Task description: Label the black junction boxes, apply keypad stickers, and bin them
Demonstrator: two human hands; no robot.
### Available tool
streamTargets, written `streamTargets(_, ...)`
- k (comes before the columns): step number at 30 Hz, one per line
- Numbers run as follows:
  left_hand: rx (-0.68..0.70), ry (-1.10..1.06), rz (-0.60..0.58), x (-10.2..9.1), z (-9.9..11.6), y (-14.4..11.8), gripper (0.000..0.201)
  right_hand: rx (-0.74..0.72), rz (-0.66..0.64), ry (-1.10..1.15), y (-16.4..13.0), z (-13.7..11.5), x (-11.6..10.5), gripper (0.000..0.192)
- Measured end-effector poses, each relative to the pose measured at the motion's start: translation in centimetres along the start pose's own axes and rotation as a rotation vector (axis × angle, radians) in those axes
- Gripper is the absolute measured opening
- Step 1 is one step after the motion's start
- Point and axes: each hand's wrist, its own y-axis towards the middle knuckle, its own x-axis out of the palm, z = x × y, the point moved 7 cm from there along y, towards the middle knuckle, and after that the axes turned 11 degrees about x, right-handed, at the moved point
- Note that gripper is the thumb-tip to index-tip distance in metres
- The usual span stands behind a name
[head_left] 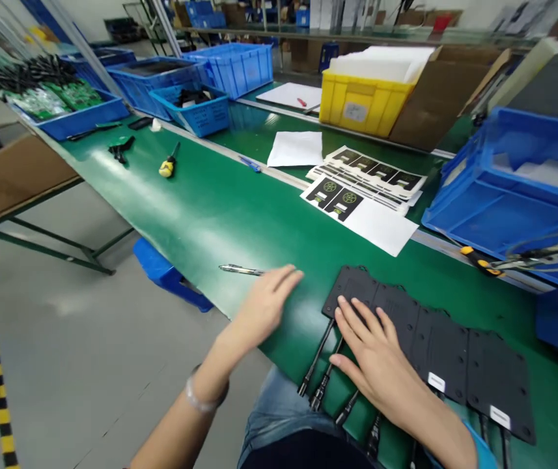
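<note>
With the middle of my view as the dial's centre, the green surface runs from ten o'clock down to four. A big blue bin stands at three o'clock, a yellow crate at one. The black boxes lie flat in a row, side by side, between four and five o'clock, near edges toward me. Label sheets lie fanned and overlapping at two o'clock, short of the crate. My right hand rests palm down over the boxes at the row's left end, fingers spread, gripping nothing. My left hand, at seven o'clock, has its fingers loosely bent and together; I can't tell whether they touch anything. Cables stick out of the boxes toward my lap. A yellow-handled screwdriver lies at ten o'clock. A pen lies at eight, one end just beside my left hand. Small white stickers mark the boxes at five o'clock.
</note>
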Motion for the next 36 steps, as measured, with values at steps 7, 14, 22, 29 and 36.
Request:
streamTargets(7,0.029,0.433,0.026,-2.3,-6.1,-1.9,0.033,0.147,-0.473,0.173,-0.1,0.6,-0.2,0.088)
streamTargets(14,0.248,-0.11,0.319,-3.7,5.5,6.1,0.029,0.497,0.04,0.986,-1.9,5.6,-4.3,0.075)
streamTargets(22,0.462,-0.44,0.079,0.2,14.3,15.8,0.045,0.982,0.879,1.056,-13.2,20.1,-10.6,0.048)
streamTargets(29,0.556,-0.408,-0.476,8.1,17.7,17.2,0.123,1.26,0.885,0.548,-22.8,27.2,-10.3,0.067)
streamTargets(36,0.576,-0.1,-0.63,10.1,21.7,17.7,0.153,0.93,0.328,0.175,-19.3,16.8,-4.7,0.055)
